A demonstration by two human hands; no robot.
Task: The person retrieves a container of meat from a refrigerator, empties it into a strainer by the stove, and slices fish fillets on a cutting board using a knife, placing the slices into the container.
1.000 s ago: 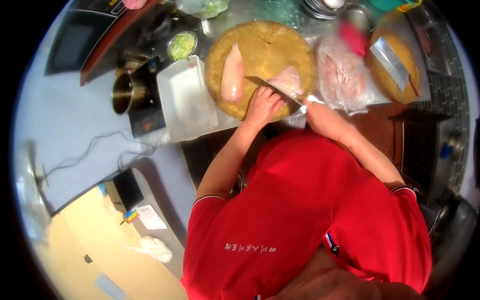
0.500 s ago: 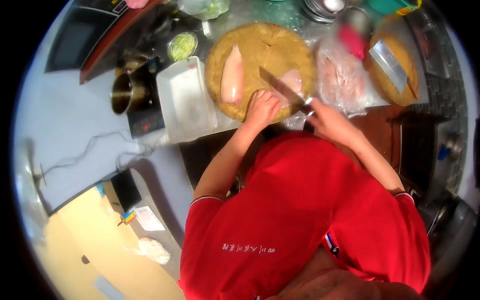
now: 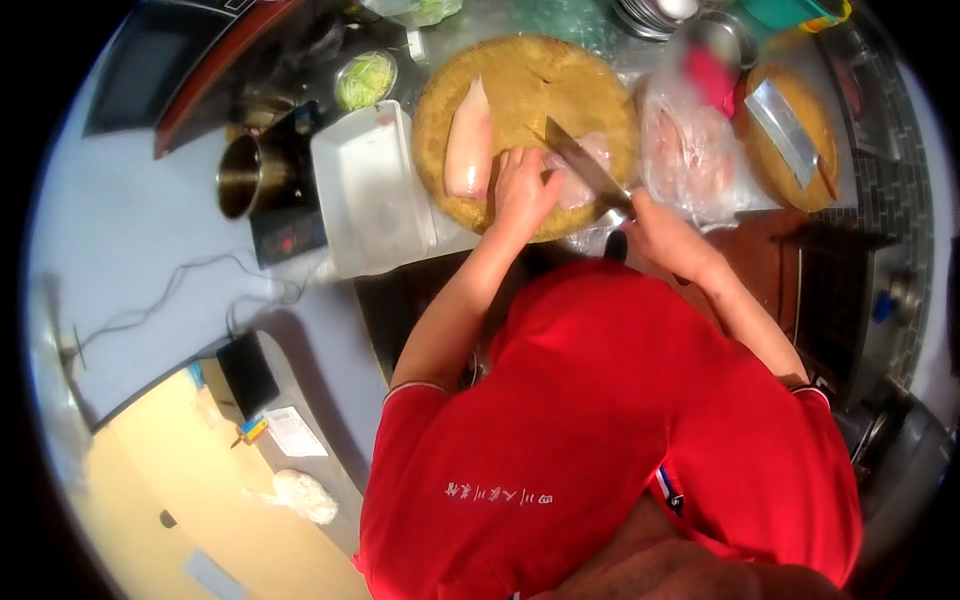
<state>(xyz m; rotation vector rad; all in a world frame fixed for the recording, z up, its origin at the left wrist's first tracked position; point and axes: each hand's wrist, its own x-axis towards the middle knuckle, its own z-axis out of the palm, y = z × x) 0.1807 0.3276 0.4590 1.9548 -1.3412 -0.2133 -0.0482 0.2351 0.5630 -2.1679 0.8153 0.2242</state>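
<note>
A flat, pale pink piece of squid (image 3: 590, 155) lies on the right part of a round wooden cutting board (image 3: 510, 75), partly covered by a kitchen knife (image 3: 583, 163). My right hand (image 3: 665, 235) grips the knife's handle, its blade slanting up and left across the piece. Just left of that piece, my left hand (image 3: 524, 192) rests on the board with fingers stretched and thumb apart; its thumb is close to the squid's edge. What lies under its fingertips is hidden. A whole, tapered squid body (image 3: 468, 145) lies on the board's left side.
Left of the board stands a white plastic tub (image 3: 365, 195), with a bowl of shredded greens (image 3: 366, 80) behind it. To the right are a clear bag of pinkish pieces (image 3: 685, 160) and a cleaver (image 3: 782, 130) on a second board (image 3: 815, 95). A metal pot (image 3: 245, 178) stands far left.
My left hand has moved off the flat squid piece, slightly up and left, and its fingers have straightened. The knife has shifted a little right and up with my right hand.
</note>
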